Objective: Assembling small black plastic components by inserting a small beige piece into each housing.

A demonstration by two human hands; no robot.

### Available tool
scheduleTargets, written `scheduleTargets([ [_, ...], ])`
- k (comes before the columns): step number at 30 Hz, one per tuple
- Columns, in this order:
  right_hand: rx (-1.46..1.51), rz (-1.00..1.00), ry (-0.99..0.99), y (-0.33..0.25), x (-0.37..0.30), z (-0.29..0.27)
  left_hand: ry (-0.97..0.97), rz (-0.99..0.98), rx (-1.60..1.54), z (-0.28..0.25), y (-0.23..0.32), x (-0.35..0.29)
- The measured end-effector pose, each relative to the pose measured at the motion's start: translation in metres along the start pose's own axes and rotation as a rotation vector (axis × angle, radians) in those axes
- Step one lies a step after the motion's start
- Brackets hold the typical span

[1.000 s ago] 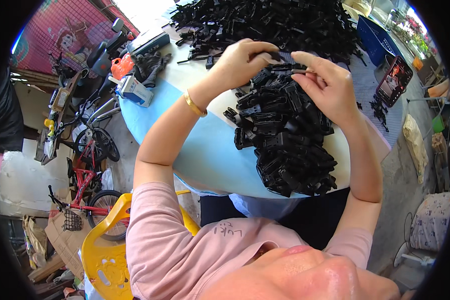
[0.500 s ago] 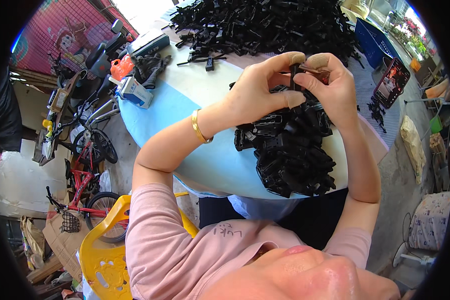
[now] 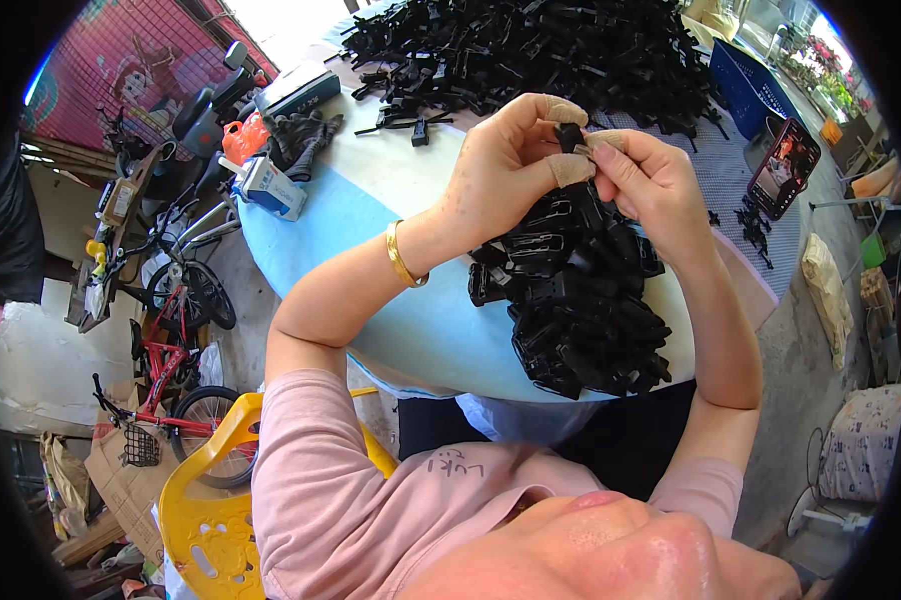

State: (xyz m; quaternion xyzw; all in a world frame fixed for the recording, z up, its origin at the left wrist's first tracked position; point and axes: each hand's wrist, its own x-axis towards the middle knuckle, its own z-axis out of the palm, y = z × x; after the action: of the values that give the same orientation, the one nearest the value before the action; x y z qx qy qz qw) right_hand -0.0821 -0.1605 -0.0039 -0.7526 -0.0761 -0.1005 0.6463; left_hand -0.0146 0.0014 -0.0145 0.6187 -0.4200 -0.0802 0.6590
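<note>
— What's in the left hand point(image 3: 499, 178)?
— A black part point(image 3: 570, 136), pinched between thumb and fingers.
— And the right hand point(image 3: 663, 182)?
— Thumb and forefinger pressed together right at the part; I can't tell what's between them.
— Around them?
— A pile point(image 3: 586, 310) nearer the body on the bench point(image 3: 401, 325), a heap point(image 3: 531, 60) beyond, a phone point(image 3: 786, 168) to their right.

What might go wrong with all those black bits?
The small black piece in the left hand might slip and get lost among the similar ones. The nearer black pile reaches the front edge of the table, so bits could slide off. A bump might tip the blue-and-white carton near the left edge.
</note>
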Motion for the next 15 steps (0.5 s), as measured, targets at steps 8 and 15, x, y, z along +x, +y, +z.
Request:
scheduleTargets([
  [8,-0.089,-0.056,0.031,0.0001,-0.0059,0.007,0.173,0.325,0.207,0.0085,-0.0071,-0.0045],
  [15,-0.101,0.011,0.052,-0.0003,-0.0027,0.0035,0.097,0.351,0.416,0.0041,-0.0049,-0.0017],
])
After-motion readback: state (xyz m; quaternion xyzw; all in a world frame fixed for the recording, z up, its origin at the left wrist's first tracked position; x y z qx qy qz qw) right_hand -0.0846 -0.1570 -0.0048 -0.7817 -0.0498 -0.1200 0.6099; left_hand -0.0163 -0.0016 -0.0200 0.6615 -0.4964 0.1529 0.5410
